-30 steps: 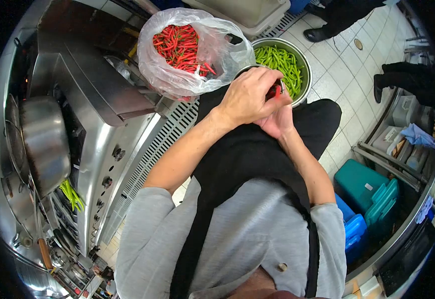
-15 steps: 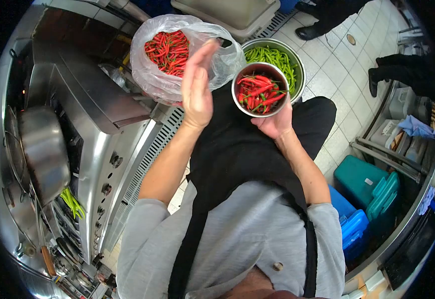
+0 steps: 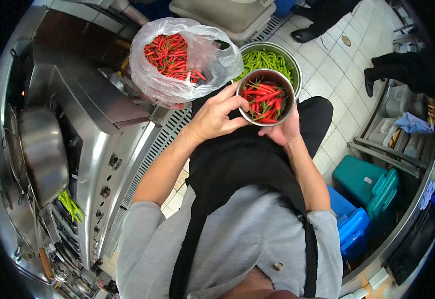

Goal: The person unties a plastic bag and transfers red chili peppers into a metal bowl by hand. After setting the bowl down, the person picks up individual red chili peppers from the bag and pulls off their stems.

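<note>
A small metal bowl point(image 3: 291, 110) of red chili peppers point(image 3: 265, 99) is held up over my lap. My right hand point(image 3: 285, 130) supports it from below and on the right, its fingers mostly hidden. At the left rim, my left hand point(image 3: 218, 114) grips the bowl, a fingertip coming over the edge and the thumb on the outside. Just beyond stands a larger metal bowl point(image 3: 299, 74) of green chili peppers point(image 3: 267, 62), partly covered by the small one. To the left sits an open clear plastic bag point(image 3: 212, 55) with many more red chilies point(image 3: 167, 55) inside.
A steel stove point(image 3: 90, 149) with a large pot point(image 3: 43, 154) stands at left, green chilies point(image 3: 71, 205) lying beside the pot. A grey tub point(image 3: 222, 15) is ahead. Other people's legs point(image 3: 327, 17) show upper right. Teal point(image 3: 359, 179) and blue bins point(image 3: 349, 224) sit at right.
My left hand has come down from beside the plastic bag to the small bowl's left rim. The small bowl has shifted slightly toward me. Some loose red chilies now show at the bag's inner right.
</note>
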